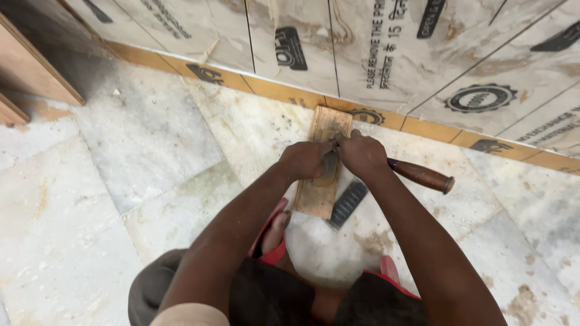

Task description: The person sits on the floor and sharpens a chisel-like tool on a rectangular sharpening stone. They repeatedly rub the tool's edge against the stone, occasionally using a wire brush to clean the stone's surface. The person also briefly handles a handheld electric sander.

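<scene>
The floor [151, 139] is pale stone slabs, dusty and stained, with wide bare stretches to the left and to the right of the person. The far side is closed off by a wall [374, 48] of tiles under printed protective film, with an orange-brown skirting strip [284, 92] running along its foot from far left down to the right. At the far left corner, wooden boards [27, 72] lean or lie at the edge of view.

A flat, oblong wooden block [323, 163] lies on the floor, its far end nearly touching the skirting strip, its near end close to the person's foot in a red sandal [272, 232]. Just right of the block's near end lies a dark ribbed bar [348, 204], perhaps a file, at a slant.

Both hands meet over the middle of the block. The left hand [305, 160] is curled, its fingers pressing down on the metal blade of a chisel [417, 174] where it rests on the block's top face. The right hand [362, 154] is clenched around the tool just behind the blade, and the reddish-brown wooden handle sticks out to the right past the hand, ending in a darker cap well clear of the block. The blade itself is mostly hidden between the two hands. A second red sandal [389, 268] shows near the lower middle.
</scene>
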